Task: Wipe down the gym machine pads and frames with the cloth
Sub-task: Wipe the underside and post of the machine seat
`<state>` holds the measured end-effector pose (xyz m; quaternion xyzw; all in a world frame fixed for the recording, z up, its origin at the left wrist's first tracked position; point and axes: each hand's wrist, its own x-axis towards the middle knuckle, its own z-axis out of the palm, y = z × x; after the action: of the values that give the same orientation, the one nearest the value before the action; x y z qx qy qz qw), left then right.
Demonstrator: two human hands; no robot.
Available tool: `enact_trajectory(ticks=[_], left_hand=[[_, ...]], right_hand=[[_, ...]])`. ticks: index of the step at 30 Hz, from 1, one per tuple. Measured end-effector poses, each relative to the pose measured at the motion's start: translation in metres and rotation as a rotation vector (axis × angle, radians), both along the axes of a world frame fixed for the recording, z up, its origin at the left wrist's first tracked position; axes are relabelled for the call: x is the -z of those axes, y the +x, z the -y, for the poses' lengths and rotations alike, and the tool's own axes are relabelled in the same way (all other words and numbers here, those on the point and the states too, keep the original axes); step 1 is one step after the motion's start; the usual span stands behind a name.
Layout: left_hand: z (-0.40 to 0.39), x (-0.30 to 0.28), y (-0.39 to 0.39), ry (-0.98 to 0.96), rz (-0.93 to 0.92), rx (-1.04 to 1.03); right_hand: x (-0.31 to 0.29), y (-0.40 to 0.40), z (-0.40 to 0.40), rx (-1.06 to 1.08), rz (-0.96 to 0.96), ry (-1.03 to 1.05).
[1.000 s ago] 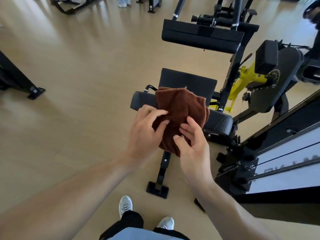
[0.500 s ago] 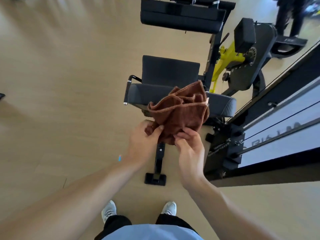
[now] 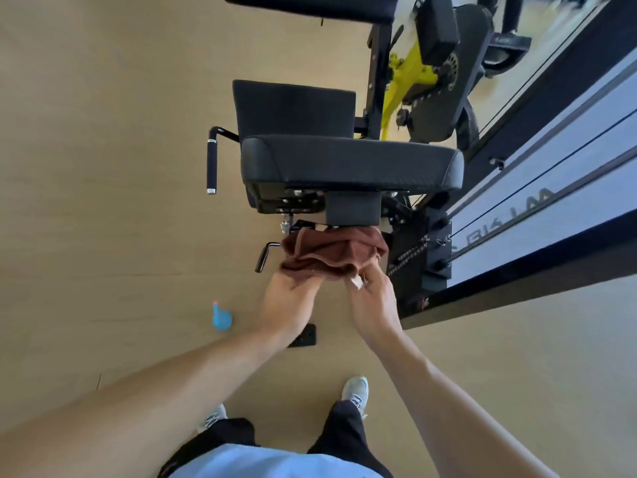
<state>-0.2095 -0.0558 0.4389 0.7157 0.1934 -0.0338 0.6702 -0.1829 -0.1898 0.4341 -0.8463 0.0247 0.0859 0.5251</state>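
Note:
A brown cloth (image 3: pixel 332 251) is bunched against the black frame just under the seat mount (image 3: pixel 351 210) of a gym machine. My left hand (image 3: pixel 289 298) grips its near left edge and my right hand (image 3: pixel 374 298) pinches its near right edge, where a small white tag shows. Right above the cloth is the black seat pad (image 3: pixel 351 163), with a black back pad (image 3: pixel 293 106) beyond it. A further long pad (image 3: pixel 310 6) sits at the top. My fingertips are hidden in the cloth's folds.
A black side handle (image 3: pixel 211 163) sticks out left of the seat, and a small lever (image 3: pixel 263 257) lies left of the cloth. A blue spray bottle (image 3: pixel 220 317) stands on the wooden floor. The yellow cam (image 3: pixel 406 77) and cable weight stack (image 3: pixel 537 188) are at the right. My shoes (image 3: pixel 355 389) stand below.
Both hands carried the cloth down from in front of the seat pad to the frame beneath it. The view tilted downward and closer, bringing the spray bottle into sight.

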Motion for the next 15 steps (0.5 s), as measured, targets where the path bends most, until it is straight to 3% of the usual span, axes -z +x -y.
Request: enact_trajectory(ticks=[6, 9, 15], left_hand=[[0.048, 0.028, 0.016, -0.211, -0.029, -0.201], [0.055, 0.033, 0.018, -0.086, 0.029, -0.136], [0.039, 0.045, 0.000, 0.459, 0.295, 0.090]], right_hand=[[0.023, 0.040, 0.016, -0.304, 0.023, -0.225], [0.034, 0.041, 0.024, -0.389, 0.187, -0.278], [0.034, 0.027, 0.038, -0.358, 0.380, -0.258]])
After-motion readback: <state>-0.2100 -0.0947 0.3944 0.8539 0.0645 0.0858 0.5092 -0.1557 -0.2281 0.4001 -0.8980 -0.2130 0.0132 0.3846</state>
